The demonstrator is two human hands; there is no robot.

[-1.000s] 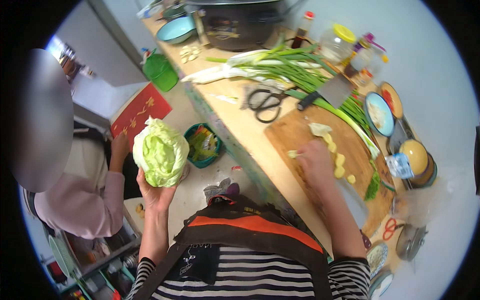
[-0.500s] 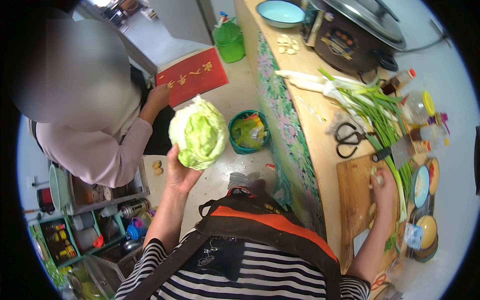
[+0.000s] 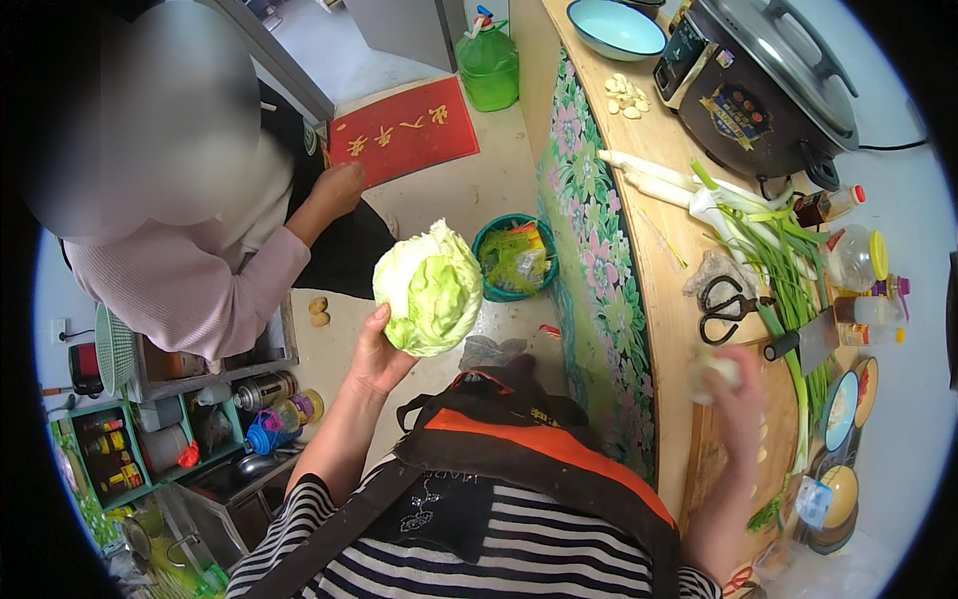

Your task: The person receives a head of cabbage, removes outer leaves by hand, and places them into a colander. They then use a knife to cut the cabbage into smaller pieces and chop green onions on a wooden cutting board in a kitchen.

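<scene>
My left hand (image 3: 381, 357) holds up a pale green head of cabbage (image 3: 429, 290) over the floor, its fingers under and behind the leaves. Over the wooden cutting board (image 3: 714, 464), my right hand (image 3: 740, 404) is closed around a whitish roundish piece (image 3: 713, 377). Motion blur hides what kind of thing that piece is. Several small pale pieces lie on the board beneath this hand. Just beyond the board are black-handled scissors (image 3: 731, 307) and a cleaver (image 3: 816, 337), which rests across long green onions (image 3: 773, 250).
A rice cooker (image 3: 768, 95), a blue-rimmed bowl (image 3: 617, 30) and garlic cloves (image 3: 626, 95) occupy the counter's far end. Bottles (image 3: 858, 255) and bowls (image 3: 840, 409) line the wall. A green bin (image 3: 514, 290) stands on the floor. At left is another person (image 3: 190, 290).
The whitish piece has been lifted off the board in my right hand and moved left. My left hand and the cabbage have shifted slightly right and nearer. The view has turned a little.
</scene>
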